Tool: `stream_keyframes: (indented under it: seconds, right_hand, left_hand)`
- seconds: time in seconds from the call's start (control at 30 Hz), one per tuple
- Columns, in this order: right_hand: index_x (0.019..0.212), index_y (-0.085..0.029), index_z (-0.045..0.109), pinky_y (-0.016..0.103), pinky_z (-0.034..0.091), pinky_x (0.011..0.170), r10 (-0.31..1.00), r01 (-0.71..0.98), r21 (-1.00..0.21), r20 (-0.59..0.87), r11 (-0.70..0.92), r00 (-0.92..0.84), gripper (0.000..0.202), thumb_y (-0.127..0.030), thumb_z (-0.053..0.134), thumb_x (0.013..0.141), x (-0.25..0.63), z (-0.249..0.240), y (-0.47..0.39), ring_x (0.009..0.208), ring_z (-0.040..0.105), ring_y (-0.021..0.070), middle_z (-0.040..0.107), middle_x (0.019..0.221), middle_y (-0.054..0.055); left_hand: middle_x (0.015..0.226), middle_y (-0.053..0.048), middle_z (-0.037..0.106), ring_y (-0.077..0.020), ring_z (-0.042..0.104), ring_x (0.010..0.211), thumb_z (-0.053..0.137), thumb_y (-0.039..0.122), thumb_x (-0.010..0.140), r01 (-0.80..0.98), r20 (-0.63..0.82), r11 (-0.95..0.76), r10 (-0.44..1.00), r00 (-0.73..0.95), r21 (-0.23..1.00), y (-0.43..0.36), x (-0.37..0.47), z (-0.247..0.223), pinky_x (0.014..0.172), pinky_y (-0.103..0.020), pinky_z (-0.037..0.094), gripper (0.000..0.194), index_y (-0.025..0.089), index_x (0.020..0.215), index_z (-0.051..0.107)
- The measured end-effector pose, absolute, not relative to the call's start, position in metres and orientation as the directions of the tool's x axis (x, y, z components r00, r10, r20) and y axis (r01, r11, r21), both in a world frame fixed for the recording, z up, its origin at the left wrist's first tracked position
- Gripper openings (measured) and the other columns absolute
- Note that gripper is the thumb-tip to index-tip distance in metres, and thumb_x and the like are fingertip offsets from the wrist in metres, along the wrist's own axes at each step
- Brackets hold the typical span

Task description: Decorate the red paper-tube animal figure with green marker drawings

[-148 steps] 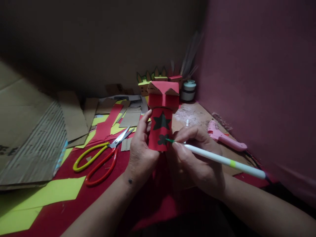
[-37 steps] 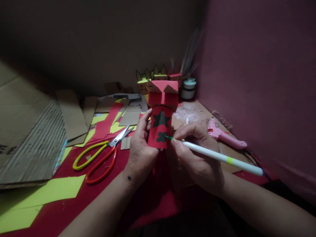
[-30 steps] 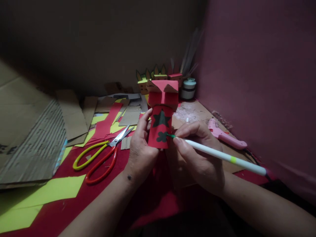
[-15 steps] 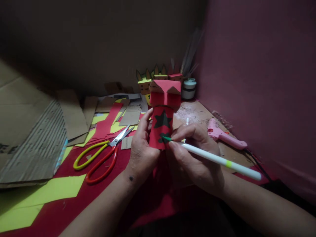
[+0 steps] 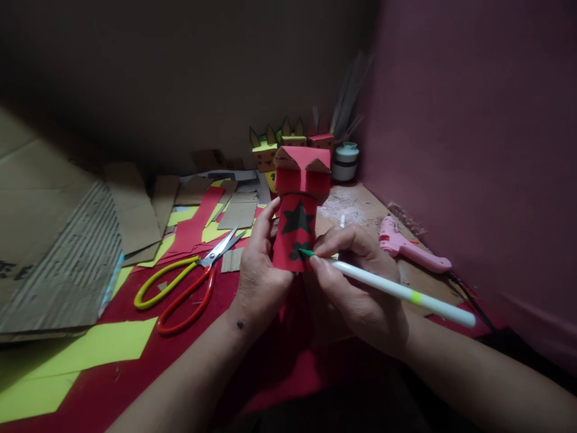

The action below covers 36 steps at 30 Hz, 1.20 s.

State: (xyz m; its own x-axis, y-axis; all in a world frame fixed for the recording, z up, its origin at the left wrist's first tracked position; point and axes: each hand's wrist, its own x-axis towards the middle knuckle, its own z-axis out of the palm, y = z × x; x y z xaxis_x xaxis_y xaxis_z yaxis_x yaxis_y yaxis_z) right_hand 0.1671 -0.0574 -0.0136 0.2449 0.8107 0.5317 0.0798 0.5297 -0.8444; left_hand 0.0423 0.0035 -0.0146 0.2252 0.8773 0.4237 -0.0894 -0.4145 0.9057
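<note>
A red paper figure [image 5: 280, 243] has a box-like top and a tube-shaped body, with a dark star and a smaller dark shape below it. My left hand [image 5: 261, 270] grips the body from the left, thumb across its lower edge. Pinched between the thumb and fingers of my right hand [image 5: 356, 270] is a white marker [image 5: 387, 285] with a yellow band. Its green tip touches the smaller dark shape. Scissors [image 5: 210, 258] with one yellow and one red handle lie partly open to the left.
Cardboard pieces [image 5: 238, 210], red strips [image 5: 198, 219] and yellow sheets [image 5: 99, 346] cover the left side. A pink glue gun [image 5: 412, 249] lies at right. Behind stand a yellow paper figure [image 5: 265, 157] and a pale jar [image 5: 346, 162]. A large cardboard sheet [image 5: 49, 240] is far left.
The marker tip has shifted very slightly within the smaller dark shape, and its rear end sits a little further left. Both hands keep their holds.
</note>
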Motion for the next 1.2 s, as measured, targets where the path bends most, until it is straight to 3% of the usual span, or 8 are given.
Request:
stream_keyframes:
  seconds: [0.23, 0.33, 0.53, 0.8, 1.03, 1.2]
  right_hand:
    - [0.085, -0.025, 0.062, 0.023, 0.04, 0.046, 0.771, 0.069, -0.813, 0.572, 0.578, 0.279, 0.012, -0.015, 0.069, 0.088, 0.168, -0.013, -0.059, 0.053, 0.049, 0.0094, 0.056, 0.067, -0.006]
    - [0.09, -0.026, 0.064, 0.023, 0.046, 0.051, 0.726, 0.083, -0.79, 0.594, 0.607, 0.346, 0.01, -0.017, 0.068, 0.091, 0.171, -0.015, -0.055, 0.056, 0.054, 0.0101, 0.059, 0.067, -0.006]
    - [0.096, -0.026, 0.067, 0.028, 0.052, 0.065, 0.618, 0.13, -0.727, 0.652, 0.674, 0.439, 0.008, -0.03, 0.061, 0.1, 0.179, -0.02, -0.038, 0.065, 0.062, 0.0124, 0.065, 0.07, -0.006]
    - [0.099, -0.025, 0.062, 0.029, 0.05, 0.061, 0.616, 0.272, -0.783, 0.612, 0.56, 0.496, 0.016, -0.039, 0.057, 0.098, 0.199, -0.037, -0.005, 0.065, 0.059, 0.0143, 0.058, 0.071, -0.005]
    - [0.104, -0.025, 0.062, 0.033, 0.05, 0.068, 0.568, 0.343, -0.735, 0.673, 0.585, 0.474, 0.017, -0.039, 0.054, 0.101, 0.203, -0.039, -0.002, 0.072, 0.062, 0.0166, 0.062, 0.078, -0.003]
    - [0.108, -0.026, 0.058, 0.035, 0.051, 0.072, 0.554, 0.419, -0.678, 0.735, 0.604, 0.391, 0.012, -0.029, 0.054, 0.097, 0.2, -0.038, -0.01, 0.074, 0.061, 0.0177, 0.059, 0.081, -0.002]
  left_hand:
    - [0.119, -0.012, 0.076, -0.0317, 0.074, 0.112, 0.092, 0.019, 0.067, -0.121, 0.382, -0.364, 0.897, 0.222, 0.924, 0.002, 0.043, -0.01, 0.09, -0.035, 0.065, 0.087, 0.015, 0.144, 0.051]
    - [0.117, -0.011, 0.077, -0.0301, 0.075, 0.107, 0.091, 0.016, 0.067, -0.138, 0.319, -0.294, 0.921, 0.226, 0.946, 0.001, 0.043, -0.009, 0.09, -0.036, 0.065, 0.085, 0.017, 0.142, 0.053]
    - [0.124, -0.014, 0.072, -0.025, 0.074, 0.089, 0.081, 0.012, 0.069, -0.226, 0.194, -0.139, 0.95, 0.243, 0.964, 0.007, 0.042, -0.011, 0.059, -0.029, 0.062, 0.078, 0.019, 0.142, 0.055]
    - [0.107, -0.01, 0.074, -0.0186, 0.066, 0.074, 0.078, 0.011, 0.072, -0.336, 0.27, -0.166, 0.918, 0.29, 0.927, 0.011, 0.041, -0.008, 0.051, -0.026, 0.058, 0.045, 0.016, 0.116, 0.068]
    - [0.105, -0.01, 0.075, -0.0243, 0.071, 0.082, 0.08, 0.011, 0.066, -0.366, 0.298, -0.204, 0.929, 0.222, 0.908, 0.013, 0.043, -0.008, 0.057, -0.03, 0.058, 0.059, 0.019, 0.122, 0.066]
    - [0.094, -0.006, 0.073, -0.0197, 0.068, 0.073, 0.074, 0.009, 0.066, -0.361, 0.314, -0.232, 0.931, 0.188, 0.903, 0.015, 0.043, -0.005, 0.052, -0.026, 0.056, 0.045, 0.017, 0.11, 0.068]
